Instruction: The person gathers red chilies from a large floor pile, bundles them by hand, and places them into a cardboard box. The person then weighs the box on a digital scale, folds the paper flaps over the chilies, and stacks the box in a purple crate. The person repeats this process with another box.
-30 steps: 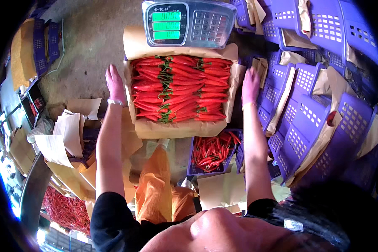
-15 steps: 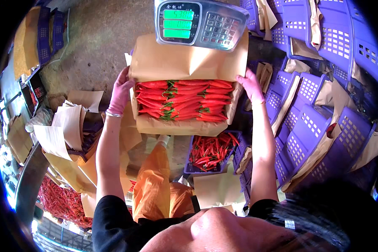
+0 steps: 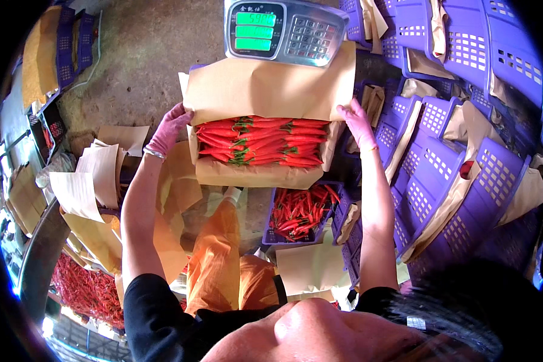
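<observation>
Rows of red chilies [image 3: 259, 143] with green stems lie neatly packed in a box lined with brown paper, beside the scale display. A wide brown paper flap [image 3: 268, 90] covers their far part. My left hand [image 3: 170, 130], in a pink glove, is closed on the flap's left corner, thumb against the paper. On the opposite side my right hand [image 3: 358, 125], also gloved in pink, pinches the flap's right corner. A near paper flap [image 3: 259, 177] lies folded outward below the chilies. What the box is made of is mostly hidden by paper.
Beyond the box stands a scale display [image 3: 283, 31] with lit green readouts. Purple crates [image 3: 446, 181] with paper liners crowd the right. A crate of loose chilies [image 3: 301, 211] sits near my legs. Paper sheets [image 3: 93, 175] and a heap of chilies [image 3: 87, 292] are at left.
My left hand has shifted from the box's side to the flap's corner, and its elbow has swung outward. The flap's near edge now spreads wider at the left. The scale's top readout has changed.
</observation>
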Tool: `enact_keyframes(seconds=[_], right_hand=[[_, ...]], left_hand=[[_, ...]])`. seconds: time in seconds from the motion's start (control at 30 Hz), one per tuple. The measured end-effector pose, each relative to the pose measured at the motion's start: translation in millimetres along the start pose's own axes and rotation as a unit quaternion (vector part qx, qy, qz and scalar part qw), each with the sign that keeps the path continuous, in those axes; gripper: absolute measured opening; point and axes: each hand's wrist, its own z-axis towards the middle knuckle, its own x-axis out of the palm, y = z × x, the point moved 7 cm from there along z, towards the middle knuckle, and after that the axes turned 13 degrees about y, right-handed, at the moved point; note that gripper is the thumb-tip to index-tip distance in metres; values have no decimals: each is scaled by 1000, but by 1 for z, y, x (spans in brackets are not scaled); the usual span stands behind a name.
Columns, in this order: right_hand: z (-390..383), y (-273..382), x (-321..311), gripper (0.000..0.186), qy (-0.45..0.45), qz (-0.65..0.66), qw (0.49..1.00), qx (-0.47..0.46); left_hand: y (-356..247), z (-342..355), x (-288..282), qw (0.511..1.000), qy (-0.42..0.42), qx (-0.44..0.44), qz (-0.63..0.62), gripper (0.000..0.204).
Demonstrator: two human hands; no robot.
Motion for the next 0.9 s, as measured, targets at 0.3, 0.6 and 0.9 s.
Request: enact_keyframes(seconds=[0.3,0.6,0.9], right_hand=[[-60,-13,36,46,70,-657,750,-12],[-30,96,-14,36,-92,112,982,-121],[-57,81,2,51,-115,56,974,-186]], left_hand=[[-16,-46,45,962,24,36,269,35],[-180,-29,47,916,-119,280,260,9],[-84,-64,1,961,-180,160,133,8]])
